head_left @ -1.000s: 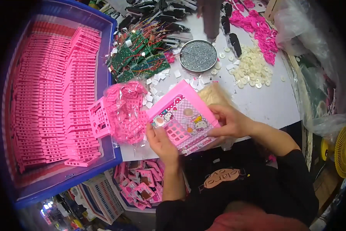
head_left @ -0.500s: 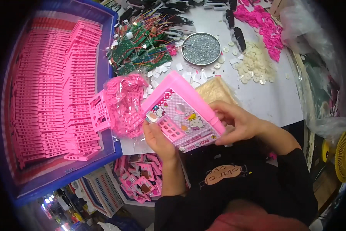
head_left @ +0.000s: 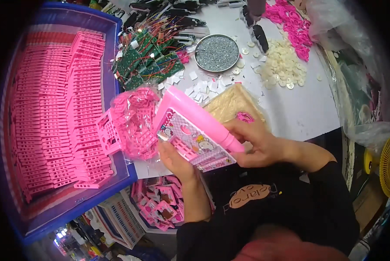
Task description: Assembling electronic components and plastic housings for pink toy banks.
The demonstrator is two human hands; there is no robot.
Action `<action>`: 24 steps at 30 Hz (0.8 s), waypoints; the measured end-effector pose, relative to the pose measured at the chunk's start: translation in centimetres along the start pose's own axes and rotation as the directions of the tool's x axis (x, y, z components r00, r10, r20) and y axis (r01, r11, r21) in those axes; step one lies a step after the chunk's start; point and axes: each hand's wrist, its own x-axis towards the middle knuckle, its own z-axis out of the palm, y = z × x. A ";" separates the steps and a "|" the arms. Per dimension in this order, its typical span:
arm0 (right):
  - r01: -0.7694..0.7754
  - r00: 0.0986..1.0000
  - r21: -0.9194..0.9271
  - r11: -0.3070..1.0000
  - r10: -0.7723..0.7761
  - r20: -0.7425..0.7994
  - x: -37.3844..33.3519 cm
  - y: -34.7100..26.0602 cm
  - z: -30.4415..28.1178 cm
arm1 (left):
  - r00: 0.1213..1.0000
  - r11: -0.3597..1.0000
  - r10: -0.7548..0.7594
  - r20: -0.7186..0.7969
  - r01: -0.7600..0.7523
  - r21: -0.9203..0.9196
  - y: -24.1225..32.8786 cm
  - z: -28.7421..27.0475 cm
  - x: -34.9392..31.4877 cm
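Between my hands is a pink plastic toy money box (head_left: 194, 112) with a checked cartoon sticker and a small barred window on its face. My left hand (head_left: 177, 163) grips its lower left edge, thumb near the corner. At the right end, my right hand (head_left: 260, 145) is closed around the box, some fingers hidden behind it. The box is tilted, showing its smooth pink side. Behind it on the white table lies a tan pad (head_left: 232, 102) in clear wrap, with a small magenta plastic part (head_left: 245, 116) on it.
A blue crate (head_left: 116, 56) of stacked pink panels stands left, beside a clear bag of pink parts (head_left: 136, 122). Farther back are wired green circuit boards (head_left: 142, 56), a round tin of screws (head_left: 216, 52), cream discs (head_left: 284, 65) and magenta parts (head_left: 290, 26).
The money box has tipped so more of its pink side and less of its sticker shows. It has moved slightly left and uncovered the magenta part on the tan pad. Both hands keep hold.
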 end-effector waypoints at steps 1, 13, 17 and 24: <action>-0.007 1.000 -0.081 0.997 0.008 0.006 -0.1 0.0 0.0 | 1.000 1.000 0.006 0.017 -0.006 -0.018 -0.1 -0.3 0.0; 0.225 0.952 -0.355 0.908 -0.282 -0.119 -0.5 0.8 1.0 | 0.998 0.999 -0.034 0.053 0.037 -0.039 -0.6 -1.1 0.1; 0.260 0.908 -0.399 0.879 -0.364 -0.209 -0.5 1.8 1.4 | 1.000 1.000 -0.019 0.023 0.019 -0.021 -0.9 -0.4 -0.5; 0.070 0.987 -0.231 0.971 -0.101 -0.127 -0.7 0.0 0.7 | 1.000 0.999 -0.001 0.006 0.001 0.042 -1.1 -1.1 -0.2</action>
